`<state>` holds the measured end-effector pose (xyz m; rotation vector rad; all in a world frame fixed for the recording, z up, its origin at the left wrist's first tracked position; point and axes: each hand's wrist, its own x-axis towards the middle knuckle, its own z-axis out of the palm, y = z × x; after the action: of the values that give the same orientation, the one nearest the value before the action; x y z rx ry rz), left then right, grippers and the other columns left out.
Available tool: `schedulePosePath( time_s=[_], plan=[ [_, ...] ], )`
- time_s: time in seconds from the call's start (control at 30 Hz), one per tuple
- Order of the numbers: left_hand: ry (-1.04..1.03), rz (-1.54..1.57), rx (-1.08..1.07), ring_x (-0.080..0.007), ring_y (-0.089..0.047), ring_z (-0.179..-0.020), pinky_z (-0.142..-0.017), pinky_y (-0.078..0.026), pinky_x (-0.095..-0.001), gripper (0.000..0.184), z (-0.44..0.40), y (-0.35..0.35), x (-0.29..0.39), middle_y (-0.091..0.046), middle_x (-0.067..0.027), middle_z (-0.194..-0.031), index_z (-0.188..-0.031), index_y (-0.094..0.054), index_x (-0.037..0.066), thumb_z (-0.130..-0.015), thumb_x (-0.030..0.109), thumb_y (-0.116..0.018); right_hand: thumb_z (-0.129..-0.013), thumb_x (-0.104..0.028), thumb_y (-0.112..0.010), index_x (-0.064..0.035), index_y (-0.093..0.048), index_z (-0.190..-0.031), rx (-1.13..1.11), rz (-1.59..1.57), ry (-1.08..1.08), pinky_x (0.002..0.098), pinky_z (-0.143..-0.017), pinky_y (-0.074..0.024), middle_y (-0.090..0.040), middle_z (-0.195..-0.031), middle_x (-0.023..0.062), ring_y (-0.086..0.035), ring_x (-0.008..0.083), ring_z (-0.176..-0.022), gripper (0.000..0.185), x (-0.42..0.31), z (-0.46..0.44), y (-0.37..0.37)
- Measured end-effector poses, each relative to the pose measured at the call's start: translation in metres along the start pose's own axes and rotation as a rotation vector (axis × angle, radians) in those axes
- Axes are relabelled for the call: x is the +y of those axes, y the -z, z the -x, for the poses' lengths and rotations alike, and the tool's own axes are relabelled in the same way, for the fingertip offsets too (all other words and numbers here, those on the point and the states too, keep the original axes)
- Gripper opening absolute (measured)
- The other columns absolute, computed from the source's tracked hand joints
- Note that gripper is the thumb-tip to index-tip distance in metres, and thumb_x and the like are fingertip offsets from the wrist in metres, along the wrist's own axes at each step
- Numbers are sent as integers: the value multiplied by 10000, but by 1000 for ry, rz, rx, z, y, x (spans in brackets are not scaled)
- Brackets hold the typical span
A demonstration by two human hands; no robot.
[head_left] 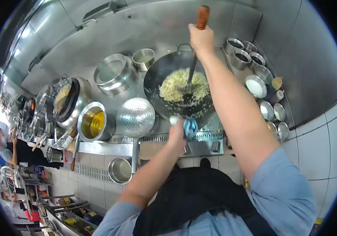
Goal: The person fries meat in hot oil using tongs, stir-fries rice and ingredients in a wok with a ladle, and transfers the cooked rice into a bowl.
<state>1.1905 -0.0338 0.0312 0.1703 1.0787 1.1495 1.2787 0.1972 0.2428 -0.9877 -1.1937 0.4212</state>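
Nearest: left hand (176,133) at the counter's (109,148) front edge, by the near rim of the wok; blurred, but appears closed round a blue-and-white cloth (190,128). Whether the cloth also grips the rim: cannot tell.

Just beyond: wok (156,70), right of the counter's middle. Pale, rice-like grains (168,90) heaped in its base, loose bits scattered on the near wall. Right hand (202,39) high over the far rim, fingers wrapped round the handle of a long turner (192,70); its metal head sits in the heap.

Stage (judgement): mid-stir. Grains look already loosened; colour fairly even. Dishing out not done, all visible grain being in the wok.

Left of wok, along the front edge: perforated strainer (137,116), handle overhanging the edge; beside it, steel pot (110,128) with yellow liquid, probably oil. Toward the back edge: stacked pans (115,78) and a small pot (143,62). Right end, by the wall: tubs (239,67) of dark and white contents, squeeze bottle (280,95).

Far left: another person (5,153).

Writing: none legible; bottles (93,217) at lower left too small to read.
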Motion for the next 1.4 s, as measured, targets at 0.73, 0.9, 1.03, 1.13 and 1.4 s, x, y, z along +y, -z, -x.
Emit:
schedulePosePath(
  time_s=[0.73, 0.9, 1.03, 1.13, 1.4],
  plan=[
    [413, 24, -282, -179, -654, -669, -608, -555, -326, 294, 13, 38, 3, -665, -54, -794, -901, -636, 42, -891, 336, -651, -857, -77, -570, -113, -378, -645, -287, -497, -241, 267, -352, -253, -338, -491, -28, -320, 95, -354, 288, -56, 15, 24],
    [367, -38, -253, -180, -659, -671, -593, -560, -329, 285, 28, 48, 2, -663, -73, -807, -935, -627, 18, -887, 298, -655, -859, -68, -577, -112, -399, -665, -388, -377, -337, 257, -337, -275, -351, -496, -38, -335, 81, -356, 267, 10, 9, -23],
    [297, 18, -222, -198, -663, -678, -594, -575, -372, 275, 37, 55, 7, -657, -92, -814, -938, -621, 4, -898, 275, -637, -856, -72, -578, -117, -404, -685, -469, -342, -272, 262, -327, -268, -350, -498, -44, -341, 80, -361, 249, -60, -12, -44],
    [272, 50, -234, -200, -668, -704, -603, -583, -386, 281, 36, 69, -4, -660, -89, -842, -968, -608, 5, -902, 277, -629, -829, -79, -612, -101, -473, -696, -385, -503, -302, 250, -336, -276, -418, -507, -24, -384, 80, -362, 194, -10, 1, -71],
    [198, 55, -108, -145, -653, -720, -618, -527, -280, 269, 53, 80, -5, -659, -53, -843, -987, -610, 28, -889, 276, -646, -795, -148, -606, -104, -465, -594, -729, -164, -209, 285, -360, -266, -410, -484, -36, -382, 92, -365, 250, -33, -35, -145]
  ],
)
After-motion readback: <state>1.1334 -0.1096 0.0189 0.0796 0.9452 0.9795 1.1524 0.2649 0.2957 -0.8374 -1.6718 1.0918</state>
